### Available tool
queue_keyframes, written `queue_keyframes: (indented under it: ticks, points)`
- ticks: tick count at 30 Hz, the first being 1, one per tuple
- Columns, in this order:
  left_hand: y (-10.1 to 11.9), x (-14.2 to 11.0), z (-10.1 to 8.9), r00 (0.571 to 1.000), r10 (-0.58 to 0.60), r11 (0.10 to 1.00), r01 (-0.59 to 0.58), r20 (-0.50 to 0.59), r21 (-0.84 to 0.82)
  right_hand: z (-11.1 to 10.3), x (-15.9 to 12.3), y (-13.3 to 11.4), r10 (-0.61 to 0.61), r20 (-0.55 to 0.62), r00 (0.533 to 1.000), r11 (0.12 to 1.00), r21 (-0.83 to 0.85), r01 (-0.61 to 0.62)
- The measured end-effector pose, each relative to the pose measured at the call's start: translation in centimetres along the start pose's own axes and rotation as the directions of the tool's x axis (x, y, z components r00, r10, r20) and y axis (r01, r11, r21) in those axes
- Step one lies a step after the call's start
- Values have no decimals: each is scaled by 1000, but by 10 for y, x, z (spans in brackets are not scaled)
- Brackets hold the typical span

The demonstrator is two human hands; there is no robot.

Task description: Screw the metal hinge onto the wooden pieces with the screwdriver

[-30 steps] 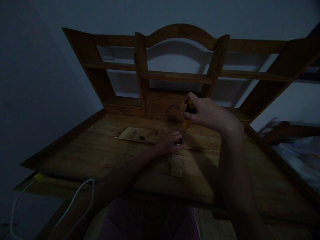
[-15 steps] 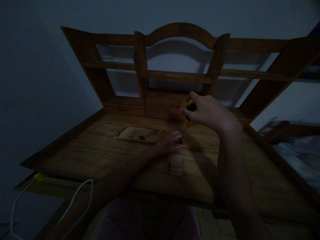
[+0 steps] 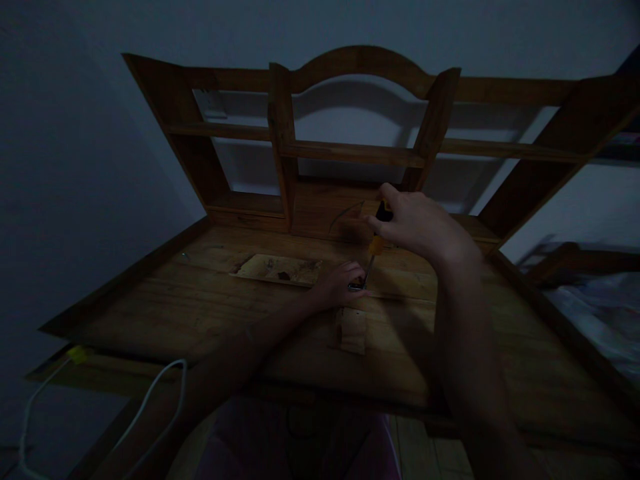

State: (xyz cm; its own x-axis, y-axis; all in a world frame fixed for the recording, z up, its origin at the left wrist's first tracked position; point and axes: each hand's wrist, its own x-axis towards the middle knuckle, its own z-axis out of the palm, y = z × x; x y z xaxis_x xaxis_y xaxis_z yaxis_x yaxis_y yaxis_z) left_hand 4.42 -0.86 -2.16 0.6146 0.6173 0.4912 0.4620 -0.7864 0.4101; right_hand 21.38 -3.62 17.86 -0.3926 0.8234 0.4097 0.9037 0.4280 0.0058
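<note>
My right hand (image 3: 419,221) is wrapped around the yellow-and-black handle of a screwdriver (image 3: 375,245). Its metal shaft points steeply down, and the tip meets a small metal part (image 3: 356,287) low over the desk. Thumb and fingers of my left hand (image 3: 336,285) close around that small metal part from the left; its exact kind is too dark to make out. A flat, pale wooden strip (image 3: 260,268) with dark marks lies to the left of my left hand. Just in front of that hand is a short wooden piece (image 3: 353,331).
The wooden desk (image 3: 165,303) has a shelf unit (image 3: 350,153) along its back. A small shiny item (image 3: 185,255) lies at the left. A white cable (image 3: 183,380) loops over the front left, near a yellow piece (image 3: 77,354). A thin curved wire (image 3: 345,213) stands behind my hands.
My right hand and the screwdriver have shifted only very slightly, the handle turning a little in the fingers. My left hand stays in place on the small metal part.
</note>
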Motion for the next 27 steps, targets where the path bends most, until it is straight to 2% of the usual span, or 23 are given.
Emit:
queue_keyframes:
  ticks: [6, 14, 19, 27]
  points:
    - [0, 0, -1, 1000, -3, 1000, 3, 9, -18, -6, 0, 2, -171, 58, 983, 976, 142, 162]
    - [1, -1, -1, 1000, -7, 1000, 7, -4, -26, 0, 0, -1, -46, -1, 999, 998, 40, 46]
    - [0, 0, -1, 1000, -10, 1000, 10, 8, -26, -5, -2, 3, -115, 48, 992, 987, 120, 108]
    - [1, 0, -2, 1000, 16, 999, -16, -2, -33, -3, -1, 6, -127, 65, 990, 981, 158, 115]
